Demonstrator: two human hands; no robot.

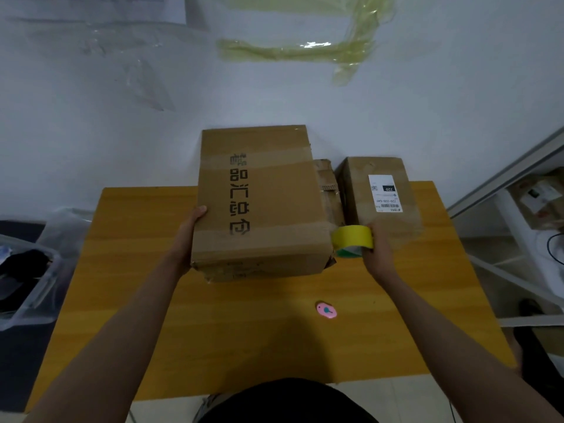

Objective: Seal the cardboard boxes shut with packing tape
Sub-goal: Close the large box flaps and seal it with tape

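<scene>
Head view is looking down on a yellow wood-grain bench (137, 270) standing against a pale wall (91, 132). Strips of yellowish clear tape (293, 50) are clinging to the wall above, and a sheet of clear film is hanging to the left.

The large cardboard box (259, 203) is sitting at the middle of the bench, black printed characters running along its top and clear tape bands crossing it. The left hand (189, 236) is holding its left side, thumb lying over the top edge. The right hand (377, 248) is gripping a yellow roll of packing tape (352, 238) just beside the box's near right corner.

A smaller box with a white label (381, 190) is standing to the right, near the bench's far edge, and a third box (328, 187) is wedged between the two. A small pink cutter (326, 309) is lying on the bench nearer the person.

A clear plastic bin (27, 285) is sitting off the left side, and a white shelf unit (518, 209) holding parcels is standing on the right.
</scene>
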